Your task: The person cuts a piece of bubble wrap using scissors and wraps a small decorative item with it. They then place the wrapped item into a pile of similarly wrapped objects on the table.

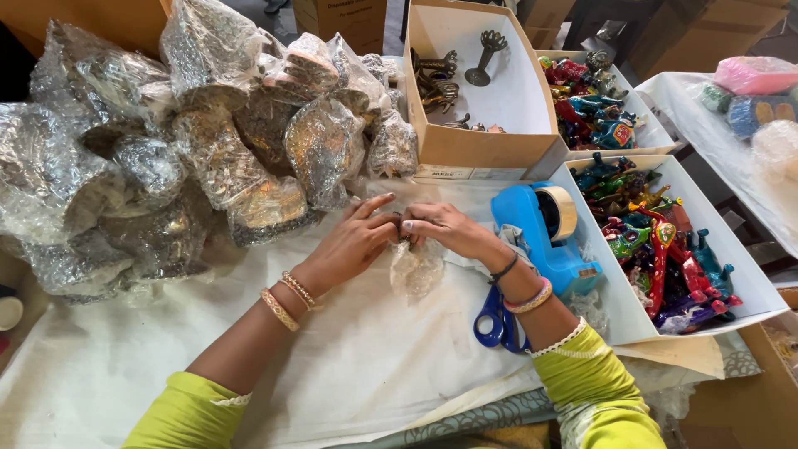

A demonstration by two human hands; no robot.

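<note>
I see a small dark metal piece [400, 226] pinched between both hands at the middle of the white cloth-covered table [332, 366], with crinkled clear plastic wrap [416, 268] hanging just below it. My left hand [353, 241] has its thumb and forefinger closed on the piece, the other fingers spread loose; my right hand [449, 231] has its fingertips clamped on it from the other side. Open cloth lies toward me. Just right of my right wrist sits a blue tape dispenser [544, 233], with blue-handled scissors [496, 323] under the forearm. Beyond that, a white box of painted animal figurines [657, 241] hems in the right side. A heap of bubble-wrapped shiny bundles [208, 150] crowds the left, and a cardboard box of brass pieces [478, 91] stands behind.
</note>
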